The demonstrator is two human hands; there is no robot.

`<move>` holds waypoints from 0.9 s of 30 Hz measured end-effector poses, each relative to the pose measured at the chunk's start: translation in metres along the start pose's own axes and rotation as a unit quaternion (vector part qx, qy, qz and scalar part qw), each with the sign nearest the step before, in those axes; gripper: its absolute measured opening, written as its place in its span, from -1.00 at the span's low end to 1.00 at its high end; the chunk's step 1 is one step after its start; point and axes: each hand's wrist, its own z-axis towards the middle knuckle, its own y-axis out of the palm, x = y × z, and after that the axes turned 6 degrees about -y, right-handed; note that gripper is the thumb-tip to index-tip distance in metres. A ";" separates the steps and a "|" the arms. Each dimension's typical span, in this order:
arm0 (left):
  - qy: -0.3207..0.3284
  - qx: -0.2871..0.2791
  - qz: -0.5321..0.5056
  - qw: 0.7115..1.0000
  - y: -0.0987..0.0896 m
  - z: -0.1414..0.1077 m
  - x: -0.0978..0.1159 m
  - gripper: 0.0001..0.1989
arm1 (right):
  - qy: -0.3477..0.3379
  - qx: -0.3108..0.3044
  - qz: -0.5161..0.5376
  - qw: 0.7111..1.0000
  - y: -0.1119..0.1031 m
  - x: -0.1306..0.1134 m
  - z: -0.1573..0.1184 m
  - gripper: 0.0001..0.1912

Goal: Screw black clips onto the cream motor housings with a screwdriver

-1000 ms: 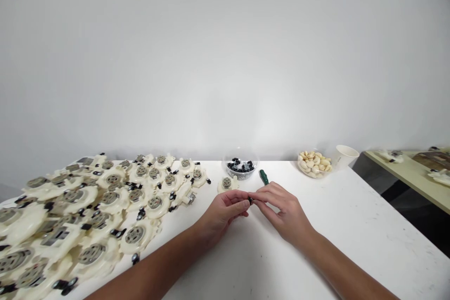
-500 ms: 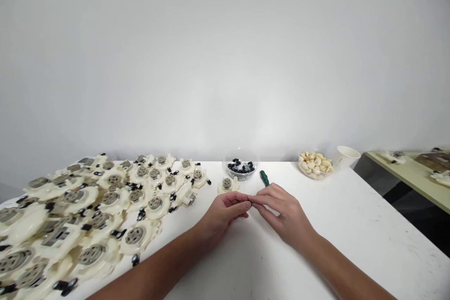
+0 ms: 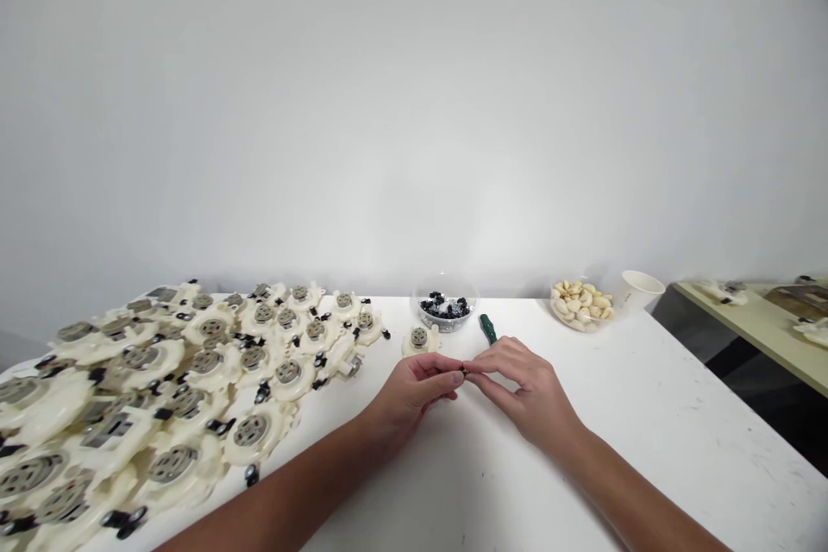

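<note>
One green handle (image 3: 487,329) is lying beyond; left hand (image 3: 414,390) and right hand (image 3: 527,384) are converging, narrowly pinching one dark part (image 3: 464,372).

The place is looking like an assembly workshop: many alike cream units (image 3: 252,431) are crowding a table (image 3: 621,397), a bowl (image 3: 446,325) is holding black parts (image 3: 436,304), a green tool (image 3: 487,329) is lying nearby, and similar pieces (image 3: 818,331) are occupying a second table (image 3: 754,324).

Pale grey wall (image 3: 414,103) behind white table (image 3: 647,431) and yellowish desk (image 3: 768,325), dark patch (image 3: 763,381) below, perhaps floor
</note>
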 end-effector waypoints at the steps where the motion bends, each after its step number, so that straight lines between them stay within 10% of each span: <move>1: 0.000 0.000 0.000 1.000 0.000 0.000 0.000 -0.77 | -0.004 0.000 -0.004 1.000 0.000 0.000 0.000 -0.82; 21: 0.058 0.067 0.066 0.994 -0.001 0.002 -0.010 -0.69 | -0.005 -0.012 -0.024 1.000 0.001 0.004 -0.001 -0.91; 27: 0.110 0.072 0.101 0.986 -0.003 0.001 -0.012 -0.78 | 0.121 -0.017 0.019 0.992 0.004 0.006 -0.006 -0.89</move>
